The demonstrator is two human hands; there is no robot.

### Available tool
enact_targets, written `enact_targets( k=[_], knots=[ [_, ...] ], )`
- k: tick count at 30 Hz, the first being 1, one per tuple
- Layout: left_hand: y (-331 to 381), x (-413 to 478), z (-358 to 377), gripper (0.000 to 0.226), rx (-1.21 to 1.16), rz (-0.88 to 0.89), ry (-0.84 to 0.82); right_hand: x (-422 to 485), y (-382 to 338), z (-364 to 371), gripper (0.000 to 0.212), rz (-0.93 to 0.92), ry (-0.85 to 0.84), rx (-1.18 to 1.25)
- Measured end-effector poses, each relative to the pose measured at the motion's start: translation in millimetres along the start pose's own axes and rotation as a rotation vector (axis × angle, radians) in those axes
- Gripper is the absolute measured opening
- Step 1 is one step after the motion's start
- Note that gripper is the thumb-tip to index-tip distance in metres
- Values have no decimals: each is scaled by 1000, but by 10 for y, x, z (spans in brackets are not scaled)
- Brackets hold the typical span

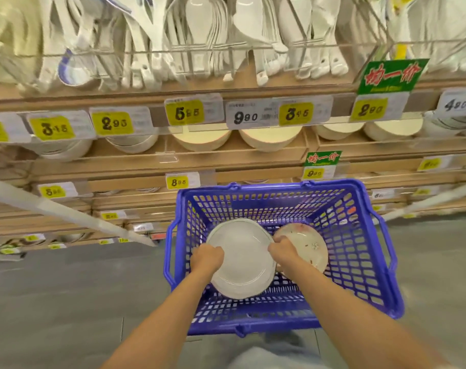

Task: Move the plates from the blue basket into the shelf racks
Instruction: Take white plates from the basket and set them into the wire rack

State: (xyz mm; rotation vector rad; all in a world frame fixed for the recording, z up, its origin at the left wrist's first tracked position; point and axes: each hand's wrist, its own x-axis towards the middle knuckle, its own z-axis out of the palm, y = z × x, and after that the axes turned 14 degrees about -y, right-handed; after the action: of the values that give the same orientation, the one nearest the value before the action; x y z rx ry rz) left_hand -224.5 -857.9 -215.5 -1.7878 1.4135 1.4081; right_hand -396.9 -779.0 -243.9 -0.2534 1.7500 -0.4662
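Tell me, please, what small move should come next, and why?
Probably lift the white plate straight up out of the blue basket. The left hand and right hand hold its rim on opposite sides, so the grip looks ready. The patterned plate lies close beside it, so a sideways pull might knock it.

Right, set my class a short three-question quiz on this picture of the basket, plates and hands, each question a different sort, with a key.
1. True or false: the left hand grips the rim of the white plate.
2. Where is the patterned plate? A: on a shelf. B: in the basket, right of the white plate. C: on the floor.
3. Fill the gap: the basket is ____ in colour.
Key: 1 true; 2 B; 3 blue.
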Motion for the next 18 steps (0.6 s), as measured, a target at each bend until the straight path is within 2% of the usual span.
enact_targets(
  k=[5, 12, 15, 18],
  knots=[
    [-3, -112, -50, 56, 130, 69, 64, -117, -6, 38, 45, -12, 52, -7],
    [-37, -375, -393, 49, 73, 417, 96, -574, -85, 4, 27, -88, 57, -4],
    [-12, -489, -537, 56, -37, 507, 82, -849, -123, 11, 20, -145, 34, 35],
    [30, -613, -606, 48, -107, 564, 20, -1129, -125, -19, 15, -268, 47, 95]
  ],
)
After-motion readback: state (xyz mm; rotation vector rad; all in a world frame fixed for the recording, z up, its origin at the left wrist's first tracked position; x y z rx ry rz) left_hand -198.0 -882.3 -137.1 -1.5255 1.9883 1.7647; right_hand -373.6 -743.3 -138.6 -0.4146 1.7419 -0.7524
